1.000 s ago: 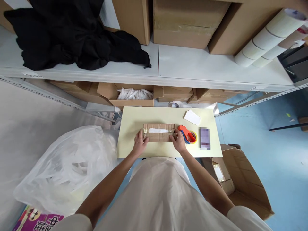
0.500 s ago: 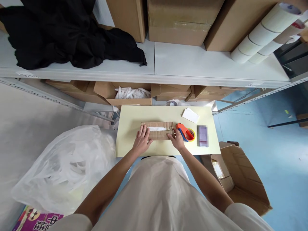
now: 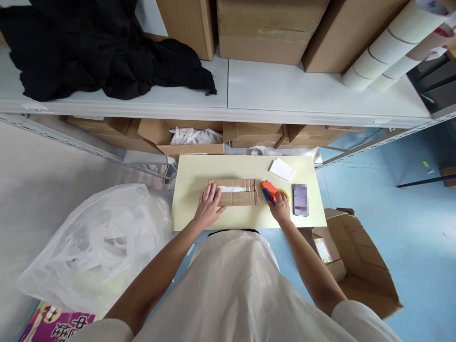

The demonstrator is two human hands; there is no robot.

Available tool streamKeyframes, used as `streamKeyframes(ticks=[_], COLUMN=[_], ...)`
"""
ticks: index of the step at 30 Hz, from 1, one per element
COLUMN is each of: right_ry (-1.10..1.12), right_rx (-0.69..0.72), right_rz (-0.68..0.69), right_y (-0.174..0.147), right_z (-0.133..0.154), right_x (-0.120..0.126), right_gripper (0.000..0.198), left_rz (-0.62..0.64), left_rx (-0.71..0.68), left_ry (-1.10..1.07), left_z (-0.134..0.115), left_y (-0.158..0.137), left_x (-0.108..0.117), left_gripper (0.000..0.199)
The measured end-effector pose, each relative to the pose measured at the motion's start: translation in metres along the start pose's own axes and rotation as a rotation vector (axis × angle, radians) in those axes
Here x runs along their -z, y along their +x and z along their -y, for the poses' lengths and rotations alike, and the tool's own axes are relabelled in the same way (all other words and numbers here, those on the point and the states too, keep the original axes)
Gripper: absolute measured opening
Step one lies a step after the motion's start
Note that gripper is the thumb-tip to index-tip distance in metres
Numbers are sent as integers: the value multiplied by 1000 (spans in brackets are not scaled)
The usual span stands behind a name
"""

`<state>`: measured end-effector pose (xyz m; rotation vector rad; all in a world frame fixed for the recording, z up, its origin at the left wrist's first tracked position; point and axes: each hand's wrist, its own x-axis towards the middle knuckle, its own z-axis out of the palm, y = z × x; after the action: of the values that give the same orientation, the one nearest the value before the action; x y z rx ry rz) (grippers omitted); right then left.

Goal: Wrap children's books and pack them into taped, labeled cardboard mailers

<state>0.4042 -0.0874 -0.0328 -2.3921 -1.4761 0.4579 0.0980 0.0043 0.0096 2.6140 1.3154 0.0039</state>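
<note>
In the head view, the main change is at the right hand (image 3: 280,207): half a second earlier its fingers touch the right end of the cardboard box (image 3: 235,197), and now they are off it and curled around the red and blue tape dispenser (image 3: 270,187), closed on its handle end, though whether it is lifted I cannot tell. The box now shows its right end uncovered and lies flat near the middle of the pale yellow table (image 3: 199,166), just left of the dispenser. The left hand (image 3: 208,207) stays on the box's left end, palm down, fingers extended and slightly spread, thumb apart at the near edge, pressing rather than gripping. The white strip (image 3: 231,189) along the box top, the phone (image 3: 300,200) right of the dispenser and the white card (image 3: 282,168) behind it keep their places
</note>
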Motion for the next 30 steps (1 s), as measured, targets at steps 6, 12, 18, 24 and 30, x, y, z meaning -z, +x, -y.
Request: streamKeyframes(ticks=[6, 12, 18, 24, 30], right_ry=[-254, -153, 214, 717, 817], right_rx=[-192, -214, -45, 73, 116], right_rz=[339, 362, 169, 247, 517], right_y=[9, 23, 26, 27, 31], right_z=[5, 13, 24, 71, 98], right_x=[-4, 12, 66, 93, 73], right_gripper=[49, 34, 33, 51, 61], left_rz=[5, 2, -11, -7, -36], left_rx=[-6, -4, 5, -15, 118], left_ry=[20, 30, 4, -68, -312], left_z=[1, 1, 0, -4, -14], left_y=[-1, 0, -6, -21, -23], left_x=[0, -5, -7, -9, 9], left_gripper=[74, 72, 71, 68, 60])
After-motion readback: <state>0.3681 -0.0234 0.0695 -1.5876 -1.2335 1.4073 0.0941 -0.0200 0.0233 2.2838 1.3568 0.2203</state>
